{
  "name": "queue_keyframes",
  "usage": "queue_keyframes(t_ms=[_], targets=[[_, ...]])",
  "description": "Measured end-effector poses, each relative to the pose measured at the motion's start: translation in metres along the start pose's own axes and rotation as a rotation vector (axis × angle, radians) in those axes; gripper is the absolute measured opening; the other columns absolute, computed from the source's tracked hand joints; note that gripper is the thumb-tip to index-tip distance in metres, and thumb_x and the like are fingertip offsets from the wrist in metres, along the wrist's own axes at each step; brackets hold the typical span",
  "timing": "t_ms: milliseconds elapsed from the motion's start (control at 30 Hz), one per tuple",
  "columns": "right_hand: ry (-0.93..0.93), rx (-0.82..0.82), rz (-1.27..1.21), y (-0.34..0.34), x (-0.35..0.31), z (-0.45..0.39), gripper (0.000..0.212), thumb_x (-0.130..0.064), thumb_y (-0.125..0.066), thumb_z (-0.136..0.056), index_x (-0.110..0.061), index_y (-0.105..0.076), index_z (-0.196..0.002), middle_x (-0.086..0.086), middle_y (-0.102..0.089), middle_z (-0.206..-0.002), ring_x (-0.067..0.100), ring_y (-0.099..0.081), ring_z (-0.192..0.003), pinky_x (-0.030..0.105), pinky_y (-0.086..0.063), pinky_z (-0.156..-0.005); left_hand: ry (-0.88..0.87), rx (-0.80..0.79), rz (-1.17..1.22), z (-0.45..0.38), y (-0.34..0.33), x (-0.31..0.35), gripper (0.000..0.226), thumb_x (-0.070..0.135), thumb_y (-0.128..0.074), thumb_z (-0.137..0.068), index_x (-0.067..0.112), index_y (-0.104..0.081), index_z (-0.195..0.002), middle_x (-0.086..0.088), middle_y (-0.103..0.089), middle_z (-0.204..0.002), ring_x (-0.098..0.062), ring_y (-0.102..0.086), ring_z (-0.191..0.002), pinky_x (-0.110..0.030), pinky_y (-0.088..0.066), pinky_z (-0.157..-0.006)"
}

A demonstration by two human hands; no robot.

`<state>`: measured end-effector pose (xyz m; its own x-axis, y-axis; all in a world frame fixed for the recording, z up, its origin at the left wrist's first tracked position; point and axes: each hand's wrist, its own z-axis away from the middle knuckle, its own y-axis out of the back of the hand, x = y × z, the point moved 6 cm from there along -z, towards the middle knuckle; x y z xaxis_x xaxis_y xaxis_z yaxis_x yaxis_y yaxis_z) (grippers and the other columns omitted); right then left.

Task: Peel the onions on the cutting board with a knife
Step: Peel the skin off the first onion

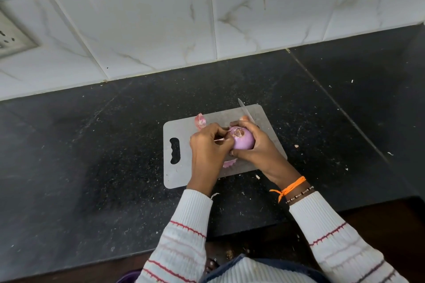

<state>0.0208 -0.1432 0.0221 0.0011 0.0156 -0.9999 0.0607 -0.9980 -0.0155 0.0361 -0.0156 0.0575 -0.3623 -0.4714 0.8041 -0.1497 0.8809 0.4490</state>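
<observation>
Near edge: two sleeves of white ribbed knit with thin red stripes; an orange thread band (290,188) and a dark beaded bracelet at the right wrist.

Left hand (208,145): grip clenched in a pinch at the onion's left side, apparently on a thin pale strip of skin; what exactly it holds is too small to confirm.

Right hand (254,143): grip wrapped round the round, purple, mostly peeled onion (244,140), held just above the board, its brownish root end facing up. The slim steel knife blade (245,111) projects far from this hand; the handle is hidden, so it appears carried in the same grip.

Step in hand, as judged: stripping the last skin at the root end. Best done by pulling the strip down along the bulb, keeping the blade tip pointed away from the left fingers.

Grey rectangular plastic cutting board (184,167), handle slot at its left; pink onion skins (200,120) at its far left edge, more beneath the hands.

Surface: black speckled stone (92,145), littered with small pale scraps.

Far: white marbled wall tiles (161,30); a switch plate at far left.
</observation>
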Motion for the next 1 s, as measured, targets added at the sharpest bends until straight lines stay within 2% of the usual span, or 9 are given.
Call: queue_keyframes(t_ms=[67, 133, 233, 300, 333, 467, 600, 767, 1000], targets=[[0.002, -0.006, -0.045, -0.002, 0.002, 0.001, 0.061, 0.015, -0.068, -0.069, -0.016, -0.051, -0.118, -0.021, -0.048, -0.108, -0.018, -0.056, -0.091, 0.01, -0.049, -0.07, 0.08, 0.036, 0.041, 0.001, 0.001, -0.003, 0.005, 0.002, -0.07, -0.073, 0.005, -0.066, -0.072, -0.003, -0.068, -0.067, -0.005, -0.061, -0.06, -0.02, -0.051, -0.058], [0.016, 0.003, -0.08, 0.0, 0.004, 0.001, 0.061, 0.015, -0.069, -0.069, -0.016, -0.052, -0.118, -0.012, -0.051, -0.112, -0.008, -0.059, -0.097, 0.014, -0.051, -0.073, 0.221, 0.071, 0.152, 0.002, 0.001, -0.011, 0.009, 0.004, -0.07, -0.077, 0.006, -0.064, -0.07, -0.002, -0.065, -0.063, -0.004, -0.06, -0.057, -0.018, -0.05, -0.058], [0.058, 0.015, -0.222, 0.002, 0.005, 0.0, 0.062, 0.002, -0.079, -0.062, -0.022, -0.056, -0.114, 0.006, -0.049, -0.121, 0.013, -0.057, -0.108, 0.021, -0.052, -0.081, 0.55, 0.168, 0.574, 0.007, -0.001, -0.029, 0.013, 0.001, -0.066, -0.082, 0.003, -0.059, -0.071, -0.015, -0.067, -0.071, -0.02, -0.068, -0.066, -0.03, -0.057, -0.065], [0.066, 0.023, -0.369, 0.004, 0.004, -0.002, 0.071, -0.014, -0.089, -0.051, -0.02, -0.056, -0.115, 0.01, -0.05, -0.119, 0.019, -0.056, -0.106, 0.024, -0.053, -0.083, 0.758, 0.207, 0.895, 0.013, -0.008, -0.036, 0.013, -0.004, -0.059, -0.086, 0.002, -0.053, -0.076, -0.019, -0.066, -0.078, -0.019, -0.069, -0.069, -0.027, -0.058, -0.068], [0.064, 0.024, -0.421, 0.005, 0.004, -0.003, 0.077, -0.021, -0.091, -0.047, -0.018, -0.056, -0.115, 0.009, -0.051, -0.117, 0.021, -0.056, -0.106, 0.026, -0.053, -0.085, 0.796, 0.201, 0.937, 0.015, -0.01, -0.039, 0.013, -0.006, -0.057, -0.086, 0.003, -0.053, -0.078, -0.02, -0.064, -0.081, -0.019, -0.069, -0.071, -0.026, -0.057, -0.07], [0.064, 0.099, -0.35, 0.015, 0.005, -0.006, 0.073, -0.012, -0.087, -0.05, -0.021, -0.057, -0.115, 0.006, -0.054, -0.117, 0.023, -0.056, -0.108, 0.029, -0.053, -0.088, 0.732, 0.037, 0.764, 0.014, -0.018, -0.038, 0.011, -0.012, -0.061, -0.081, -0.003, -0.061, -0.087, -0.015, -0.066, -0.09, -0.023, -0.065, -0.082, -0.031, -0.057, -0.077], [0.028, 0.122, -0.217, 0.016, 0.013, -0.004, 0.064, -0.002, -0.078, -0.059, -0.024, -0.058, -0.115, 0.01, -0.055, -0.124, 0.025, -0.058, -0.112, 0.031, -0.053, -0.089, 0.613, -0.076, 0.517, 0.008, -0.023, -0.033, 0.01, 0.006, -0.065, -0.084, 0.012, -0.07, -0.09, -0.008, -0.07, -0.095, -0.024, -0.066, -0.095, -0.041, -0.054, -0.087], [0.046, 0.059, -0.16, 0.013, 0.008, 0.0, 0.063, 0.011, -0.073, -0.066, -0.025, -0.057, -0.115, 0.008, -0.052, -0.13, 0.019, -0.057, -0.115, 0.025, -0.052, -0.086, 0.688, -0.248, 0.51, 0.012, -0.031, -0.027, 0.032, 0.019, -0.07, -0.081, 0.005, -0.064, -0.109, -0.012, -0.07, -0.101, -0.022, -0.07, -0.087, -0.033, -0.059, -0.074], [0.038, 0.027, -0.062, 0.01, 0.003, 0.002, 0.065, 0.011, -0.075, -0.065, -0.028, -0.057, -0.114, -0.003, -0.05, -0.129, 0.01, -0.054, -0.116, 0.021, -0.051, -0.085, 0.718, -0.232, 0.487, 0.011, -0.026, -0.028, 0.024, 0.004, -0.063, -0.08, -0.002, -0.065, -0.104, -0.019, -0.069, -0.095, -0.027, -0.07, -0.082, -0.036, -0.06, -0.071]])
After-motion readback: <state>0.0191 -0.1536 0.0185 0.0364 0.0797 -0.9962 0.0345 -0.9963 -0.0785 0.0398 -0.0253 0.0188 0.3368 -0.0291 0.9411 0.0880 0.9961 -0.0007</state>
